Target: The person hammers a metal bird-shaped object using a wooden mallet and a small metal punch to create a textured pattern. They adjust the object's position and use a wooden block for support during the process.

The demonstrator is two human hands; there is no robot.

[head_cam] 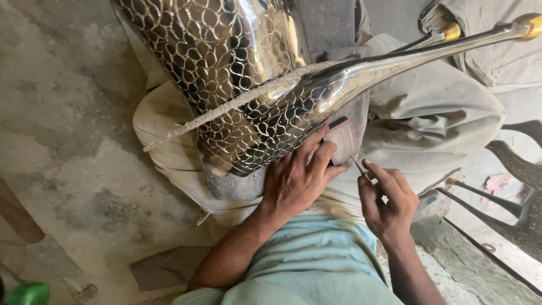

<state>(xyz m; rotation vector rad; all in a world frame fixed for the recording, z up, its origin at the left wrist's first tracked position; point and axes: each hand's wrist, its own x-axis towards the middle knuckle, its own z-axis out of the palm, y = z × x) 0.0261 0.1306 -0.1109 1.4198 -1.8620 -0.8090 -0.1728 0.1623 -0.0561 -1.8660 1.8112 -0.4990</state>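
A large shiny metal vessel point(226, 68) with a scale-like engraved pattern lies across my lap, its long neck point(429, 48) stretching to the upper right and ending in a brass tip point(530, 25). A rough cord point(237, 101) runs diagonally over it. My left hand point(296, 178) rests against the vessel's lower edge, fingers pressing a small pale block point(341, 141). Just to the right, my right hand point(387, 200) pinches a thin metal tool point(359, 167) whose tip points toward the block.
Bare concrete floor point(62, 124) spreads to the left, with a flat stone piece point(166, 265) and a green object point(28, 293) at the lower left. More dark engraved metal pieces point(519, 164) lie at the right. A second brass-tipped neck point(443, 34) sits behind the first.
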